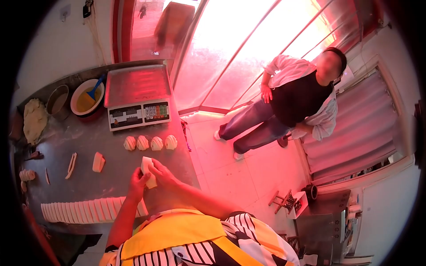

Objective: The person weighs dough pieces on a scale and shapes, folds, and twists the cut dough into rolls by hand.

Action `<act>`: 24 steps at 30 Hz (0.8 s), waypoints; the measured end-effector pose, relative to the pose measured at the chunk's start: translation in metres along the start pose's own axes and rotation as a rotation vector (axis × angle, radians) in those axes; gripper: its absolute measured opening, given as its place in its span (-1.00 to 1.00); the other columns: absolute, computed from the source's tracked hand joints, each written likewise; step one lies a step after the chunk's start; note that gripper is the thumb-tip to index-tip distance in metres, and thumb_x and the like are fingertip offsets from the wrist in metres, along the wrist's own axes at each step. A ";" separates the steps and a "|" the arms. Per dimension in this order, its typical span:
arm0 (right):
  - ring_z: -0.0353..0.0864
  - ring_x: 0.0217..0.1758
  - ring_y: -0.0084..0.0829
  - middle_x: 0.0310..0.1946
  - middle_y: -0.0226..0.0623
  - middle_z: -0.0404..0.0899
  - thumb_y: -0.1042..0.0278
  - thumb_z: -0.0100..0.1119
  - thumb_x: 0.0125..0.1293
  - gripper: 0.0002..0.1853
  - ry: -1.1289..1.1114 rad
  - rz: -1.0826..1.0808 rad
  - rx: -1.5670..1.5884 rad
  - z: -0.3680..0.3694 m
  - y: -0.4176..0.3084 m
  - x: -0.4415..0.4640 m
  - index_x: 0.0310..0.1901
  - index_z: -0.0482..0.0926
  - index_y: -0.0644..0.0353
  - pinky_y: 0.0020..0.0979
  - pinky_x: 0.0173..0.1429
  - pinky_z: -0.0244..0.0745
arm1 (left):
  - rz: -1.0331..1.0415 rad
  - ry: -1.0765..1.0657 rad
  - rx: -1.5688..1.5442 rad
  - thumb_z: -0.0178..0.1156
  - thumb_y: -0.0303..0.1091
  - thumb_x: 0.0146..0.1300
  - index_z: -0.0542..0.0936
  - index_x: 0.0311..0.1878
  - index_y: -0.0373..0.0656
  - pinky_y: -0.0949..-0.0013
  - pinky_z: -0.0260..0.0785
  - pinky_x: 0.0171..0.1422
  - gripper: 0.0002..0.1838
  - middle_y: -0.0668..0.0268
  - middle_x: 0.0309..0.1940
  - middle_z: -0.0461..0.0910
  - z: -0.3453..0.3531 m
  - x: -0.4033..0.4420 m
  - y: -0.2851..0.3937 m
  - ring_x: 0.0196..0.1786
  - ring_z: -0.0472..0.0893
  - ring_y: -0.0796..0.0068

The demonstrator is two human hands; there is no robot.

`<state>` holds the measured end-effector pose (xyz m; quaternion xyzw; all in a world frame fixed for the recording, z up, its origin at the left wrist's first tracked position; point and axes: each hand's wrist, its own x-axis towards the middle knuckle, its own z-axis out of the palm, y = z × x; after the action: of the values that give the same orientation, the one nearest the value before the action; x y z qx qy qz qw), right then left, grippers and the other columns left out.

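A pale strip of dough [147, 165] is held upright between my two hands, over the near right part of the metal table. My left hand [139, 181] pinches it from the left side. My right hand [163, 174] closes on it from the right. Just beyond my hands stands a row of several twisted dough rolls [156, 142]. A folded dough piece [98, 162] lies to the left, and a thin dough strip [71, 166] lies past it. Along the near edge runs a long row of sliced dough [84, 211], partly behind my left forearm.
At the back of the table [120, 177] are a digital scale [140, 115], a bowl of yellow liquid [84, 103] with a blue brush [93, 92], a metal bowl [58, 101] and a dough lump [34, 120]. Another person [297, 99] stands beyond the table's right edge.
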<state>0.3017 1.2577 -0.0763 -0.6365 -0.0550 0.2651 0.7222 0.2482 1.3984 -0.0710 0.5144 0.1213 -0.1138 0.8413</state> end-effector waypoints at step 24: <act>0.49 -0.15 -0.53 -0.16 -0.34 0.50 0.39 0.20 0.20 -0.48 -0.286 0.025 -0.282 -0.003 -0.050 -0.028 0.20 0.34 0.21 -0.49 -0.16 0.48 | 0.102 0.168 -0.088 0.19 -0.31 0.23 0.42 -0.01 -0.22 0.40 0.55 -0.20 -0.68 0.27 -0.20 0.52 -0.001 -0.020 0.018 -0.18 0.59 0.45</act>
<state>0.2948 1.2403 -0.0227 -0.6877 -0.1857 0.3516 0.6075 0.2353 1.4089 -0.0502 0.4903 0.1701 -0.0219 0.8545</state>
